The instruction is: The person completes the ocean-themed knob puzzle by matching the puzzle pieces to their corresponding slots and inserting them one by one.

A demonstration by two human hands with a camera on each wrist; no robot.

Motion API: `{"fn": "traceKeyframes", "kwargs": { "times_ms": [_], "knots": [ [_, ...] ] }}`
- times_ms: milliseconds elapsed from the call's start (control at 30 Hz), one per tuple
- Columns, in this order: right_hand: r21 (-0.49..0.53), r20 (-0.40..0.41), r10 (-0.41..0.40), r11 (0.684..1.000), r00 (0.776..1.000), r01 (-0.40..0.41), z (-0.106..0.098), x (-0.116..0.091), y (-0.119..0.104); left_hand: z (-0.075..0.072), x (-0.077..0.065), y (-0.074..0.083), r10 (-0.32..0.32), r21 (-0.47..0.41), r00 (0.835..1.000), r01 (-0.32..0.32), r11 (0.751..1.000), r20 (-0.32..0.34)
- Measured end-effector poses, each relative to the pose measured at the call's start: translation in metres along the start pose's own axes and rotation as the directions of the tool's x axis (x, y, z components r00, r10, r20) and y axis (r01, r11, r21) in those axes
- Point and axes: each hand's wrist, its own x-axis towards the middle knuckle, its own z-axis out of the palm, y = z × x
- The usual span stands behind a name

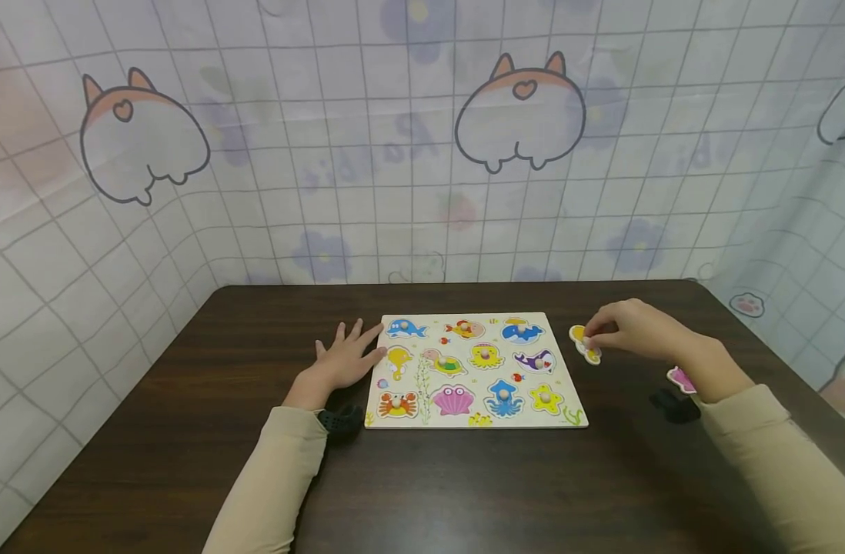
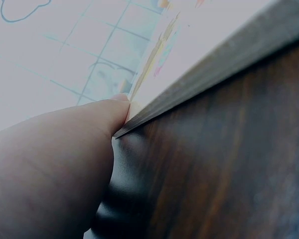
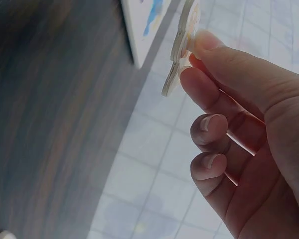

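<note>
A wooden peg puzzle board (image 1: 492, 419) with sea animal pieces lies on the table. My left hand (image 1: 341, 358) lies at its left edge with fingers spread, and the thumb and a fingertip touch the board. In the left wrist view the thumb (image 2: 109, 117) meets the board's edge. To the right of the board my right hand (image 1: 630, 329) pinches a yellow puzzle piece (image 1: 580, 338) by its knob, between thumb and fingertips. The right wrist view shows this piece (image 3: 183, 37) edge-on, apart from the board. Its shape is partly hidden by the fingers.
A pink puzzle piece (image 1: 681, 379) lies on the dark wooden table (image 1: 464, 492), partly behind the right forearm. Several knobbed pieces, such as a blue octopus (image 1: 504, 404), sit in the board. Behind the table hangs a checked cloth (image 1: 367, 208).
</note>
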Motion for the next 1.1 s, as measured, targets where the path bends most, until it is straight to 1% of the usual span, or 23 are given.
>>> {"fn": "traceKeyframes", "kwargs": {
  "times_ms": [233,333,600,767,967,1100],
  "knots": [
    [0.004,0.015,-0.016,1.0,1.0,0.016,0.007,0.018,-0.018,0.0,0.0,-0.001,-0.007,-0.004,1.0,0.007,1.0,0.003],
    [-0.004,0.023,-0.035,0.999,0.999,0.035,0.01,0.025,-0.026,0.0,0.0,-0.001,-0.007,-0.006,1.0,0.007,1.0,0.0],
    [-0.027,0.055,-0.073,0.997,0.996,0.075,0.016,0.048,-0.055,0.001,0.002,-0.002,-0.01,0.001,1.0,0.01,1.0,-0.004],
    [-0.042,0.049,-0.091,0.995,0.995,0.093,0.021,0.063,-0.071,0.001,0.003,-0.002,-0.011,0.0,1.0,0.011,1.0,-0.001],
    [-0.021,0.025,-0.107,0.994,0.994,0.107,0.031,0.081,-0.088,0.001,0.003,-0.001,-0.006,-0.012,1.0,0.006,1.0,0.004],
    [-0.016,0.027,-0.117,0.993,0.993,0.118,0.038,0.092,-0.098,0.001,0.003,-0.001,-0.007,-0.006,1.0,0.007,1.0,0.01]
  ]
}}
